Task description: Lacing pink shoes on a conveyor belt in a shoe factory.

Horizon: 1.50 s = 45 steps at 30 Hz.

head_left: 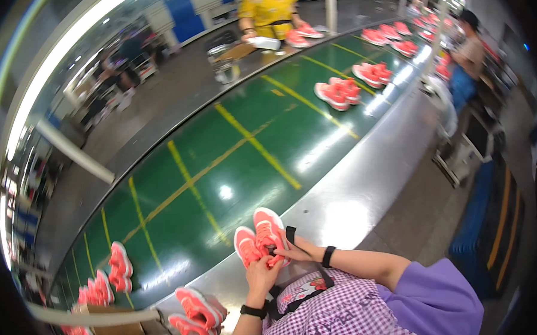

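A pair of coral-pink sneakers with white soles rests at the metal edge of the conveyor, right in front of me. My left hand has its fingers closed at the heel opening of the left sneaker. Bent over the collar of the right sneaker, my right hand grips near its ankle opening. Both sets of fingertips meet close together, and the small detail between them is hidden. Another pair of coral sneakers sits on the metal edge left of my left forearm.
A green conveyor belt with yellow lines curves past, carrying several sneaker pairs far right and more at left. A cardboard box stands lower left. Across the belt, a person in yellow handles sneakers; another person sits at right.
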Tool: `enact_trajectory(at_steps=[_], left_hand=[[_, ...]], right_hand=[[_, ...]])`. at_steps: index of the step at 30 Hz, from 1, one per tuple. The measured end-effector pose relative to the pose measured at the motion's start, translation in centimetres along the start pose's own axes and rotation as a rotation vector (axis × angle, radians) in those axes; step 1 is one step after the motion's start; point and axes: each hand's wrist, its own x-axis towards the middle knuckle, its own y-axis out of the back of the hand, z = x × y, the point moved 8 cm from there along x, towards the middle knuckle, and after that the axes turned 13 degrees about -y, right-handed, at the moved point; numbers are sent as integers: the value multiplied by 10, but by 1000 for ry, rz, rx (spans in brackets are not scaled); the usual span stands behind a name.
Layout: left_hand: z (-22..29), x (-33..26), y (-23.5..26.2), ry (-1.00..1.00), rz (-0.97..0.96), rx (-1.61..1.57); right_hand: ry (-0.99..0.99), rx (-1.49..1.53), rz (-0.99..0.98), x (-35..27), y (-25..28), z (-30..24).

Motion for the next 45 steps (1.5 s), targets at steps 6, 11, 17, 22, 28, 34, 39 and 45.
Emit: enact_trajectory(at_steps=[6,11,17,22,28,34,39,45], left_hand=[[26,-7,-44,-175,-10,-108],[27,-17,-46,-67,37,-73],[77,-5,-31,-140,207,93],[108,22,-29,-311,285,52],[86,25,-64,-246,133,-18],[95,19,-37,-109,275,-318],[71,47,-13,-67,519,-203],[67,59,-31,-173,325,-53]], right_hand=[[-27,154,60,9,21,36],[66,5,121,-2,50,38],[-128,-11,190,-27,192,133],[-615,739,582,-24,294,211],[-126,81,2,3,171,75],[92,-184,-177,-5,83,10],[95,-253,8,5,56,27],[71,-340,87,-2,52,23]])
